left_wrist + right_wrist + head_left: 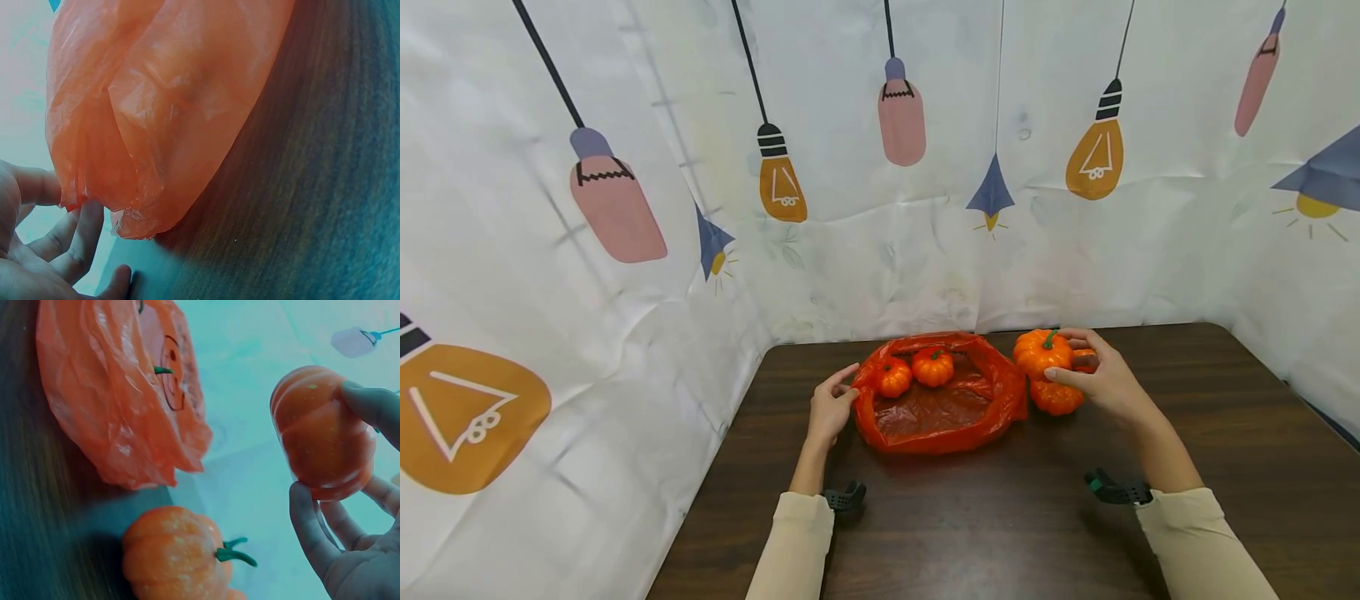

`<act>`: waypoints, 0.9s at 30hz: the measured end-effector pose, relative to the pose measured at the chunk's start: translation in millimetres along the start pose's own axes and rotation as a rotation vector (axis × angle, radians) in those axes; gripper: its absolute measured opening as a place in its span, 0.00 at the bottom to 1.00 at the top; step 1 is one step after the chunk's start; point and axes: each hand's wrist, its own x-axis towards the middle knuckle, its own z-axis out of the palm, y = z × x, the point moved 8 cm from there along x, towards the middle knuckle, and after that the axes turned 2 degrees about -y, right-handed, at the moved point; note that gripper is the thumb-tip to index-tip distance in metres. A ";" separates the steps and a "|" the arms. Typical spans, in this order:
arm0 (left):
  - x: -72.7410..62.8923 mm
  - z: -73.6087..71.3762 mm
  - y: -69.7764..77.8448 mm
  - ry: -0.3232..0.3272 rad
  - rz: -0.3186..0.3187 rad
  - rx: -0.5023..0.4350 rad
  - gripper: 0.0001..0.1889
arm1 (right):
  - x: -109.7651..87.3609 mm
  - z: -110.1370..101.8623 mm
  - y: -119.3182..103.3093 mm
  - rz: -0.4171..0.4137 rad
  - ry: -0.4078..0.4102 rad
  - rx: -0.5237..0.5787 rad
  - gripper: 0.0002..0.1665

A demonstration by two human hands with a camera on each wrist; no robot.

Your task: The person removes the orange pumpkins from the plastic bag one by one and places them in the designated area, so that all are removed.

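An orange-red plastic bag (917, 442) lies with its mouth spread wide on the table. Two small orange toy pumpkins (933, 367) sit inside, toward its back left. My left hand (831, 410) is at the bag's left rim, where thumb and fingers pinch a bit of the plastic edge (74, 197). To the right of the bag, my right hand (1105, 379) grips a glossy orange pumpkin (322, 434) with a green stem between thumb and fingers, raised above the table. Below it stands another pumpkin (169, 550), and one more pumpkin (1085, 360) shows partly behind the right hand.
The dark wooden table (940, 533) ends at a white curtain (880, 283) printed with hanging lamps, at the back and sides. Black wrist straps (1116, 489) sit on both forearms. A dark drawing (174, 372) marks the bag's side.
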 end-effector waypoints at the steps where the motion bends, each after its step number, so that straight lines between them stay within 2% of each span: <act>1: 0.0 0.1 0.0 0.000 -0.001 0.000 0.24 | -0.8 -2.6 -0.2 -0.002 0.008 -0.004 0.43; 16: 0.3 -0.6 -0.5 0.014 0.000 0.005 0.24 | -9.4 -41.6 16.0 0.006 0.118 -0.012 0.41; 27: 0.2 -0.1 -0.4 0.020 0.002 0.006 0.23 | -14.0 -59.8 34.1 0.030 0.145 0.012 0.39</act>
